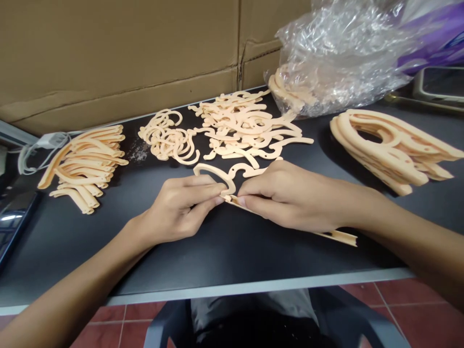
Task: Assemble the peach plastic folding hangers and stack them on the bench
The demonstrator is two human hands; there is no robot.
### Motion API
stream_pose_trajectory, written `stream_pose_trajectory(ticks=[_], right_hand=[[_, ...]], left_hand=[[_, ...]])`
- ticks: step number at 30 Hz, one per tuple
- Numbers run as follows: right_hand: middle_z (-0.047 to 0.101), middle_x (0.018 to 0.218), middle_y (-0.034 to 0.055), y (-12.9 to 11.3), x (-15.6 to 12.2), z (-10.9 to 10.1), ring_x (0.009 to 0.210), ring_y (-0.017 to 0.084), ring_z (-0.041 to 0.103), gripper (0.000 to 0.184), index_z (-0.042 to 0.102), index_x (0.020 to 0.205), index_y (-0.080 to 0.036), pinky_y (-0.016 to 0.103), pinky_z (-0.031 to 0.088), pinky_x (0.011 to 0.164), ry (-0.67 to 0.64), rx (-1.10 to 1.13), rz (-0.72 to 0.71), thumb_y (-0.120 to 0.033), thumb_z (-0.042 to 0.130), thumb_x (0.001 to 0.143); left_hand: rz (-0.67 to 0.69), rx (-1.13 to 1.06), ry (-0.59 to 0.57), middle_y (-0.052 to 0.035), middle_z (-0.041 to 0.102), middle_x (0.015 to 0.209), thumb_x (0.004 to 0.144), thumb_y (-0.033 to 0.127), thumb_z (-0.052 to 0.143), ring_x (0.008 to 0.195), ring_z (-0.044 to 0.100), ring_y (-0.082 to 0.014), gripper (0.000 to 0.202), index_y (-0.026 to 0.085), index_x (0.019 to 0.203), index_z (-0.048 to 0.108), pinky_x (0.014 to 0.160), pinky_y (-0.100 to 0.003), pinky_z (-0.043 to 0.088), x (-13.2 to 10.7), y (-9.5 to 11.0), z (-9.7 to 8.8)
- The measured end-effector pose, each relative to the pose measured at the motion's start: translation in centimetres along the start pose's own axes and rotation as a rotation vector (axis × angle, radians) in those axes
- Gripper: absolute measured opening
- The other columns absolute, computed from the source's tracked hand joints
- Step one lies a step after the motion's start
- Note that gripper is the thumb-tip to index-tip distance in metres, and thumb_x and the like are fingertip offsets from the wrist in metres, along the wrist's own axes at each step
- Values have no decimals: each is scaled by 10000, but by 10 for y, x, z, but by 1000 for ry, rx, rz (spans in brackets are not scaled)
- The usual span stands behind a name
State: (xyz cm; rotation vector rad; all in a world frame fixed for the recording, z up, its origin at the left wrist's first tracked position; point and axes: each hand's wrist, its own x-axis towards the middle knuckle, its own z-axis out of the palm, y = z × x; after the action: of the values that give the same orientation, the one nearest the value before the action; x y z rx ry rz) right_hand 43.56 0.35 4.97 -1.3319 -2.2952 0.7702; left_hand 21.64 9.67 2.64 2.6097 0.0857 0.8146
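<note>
Over the near middle of the table, my two hands meet at a joint between peach plastic hanger parts. My left hand [184, 205] is closed, thumb and fingers pinching a curved hanger piece [216, 173] near its lower end. My right hand [290, 195] is closed around a long grooved hanger arm [340, 237], whose far end sticks out below the wrist. The two parts touch between my fingertips. Another wavy hanger part [248, 169] shows just beyond my right fingers; whether it joins the held parts, I cannot tell.
Behind my hands lie a pile of small hooks [168, 137] and a heap of wavy hanger pieces [250, 123]. Grooved arms [87, 159] are stacked left, near a white cable [27, 157]. Folded hangers [384, 145] lie right. A clear plastic bag [344, 53] stands behind, before cardboard [119, 53].
</note>
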Motion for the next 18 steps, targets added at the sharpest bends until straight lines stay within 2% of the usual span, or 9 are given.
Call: stream_pose_trajectory(ticks=[5,10,18], right_hand=[[446,533,-66,1,-2,-1,482,42,372,298,478,617,-167,250,264,526,-32,27,15,-158,484,915],[438,535,-68,1,-4,-3,476,43,364,293,469,619,-169,258,256,525,-64,39,21,-151,480,911],[442,550,-53,1,-3,-3,513,66,385,290,463,626,-174,275,250,549,-82,40,21,-150,470,915]], left_hand=[[-7,-63,-53,-50,746,910,923,73,607,845,726,-145,163,167,1025,693,773,-225,581,2,3,-3],[-29,-148,-117,-70,751,943,922,53,590,845,726,-143,181,160,1020,698,739,-216,590,5,6,-6],[-19,-109,-115,-64,761,1028,889,10,597,869,733,-117,284,179,1092,702,764,-175,599,-2,6,-4]])
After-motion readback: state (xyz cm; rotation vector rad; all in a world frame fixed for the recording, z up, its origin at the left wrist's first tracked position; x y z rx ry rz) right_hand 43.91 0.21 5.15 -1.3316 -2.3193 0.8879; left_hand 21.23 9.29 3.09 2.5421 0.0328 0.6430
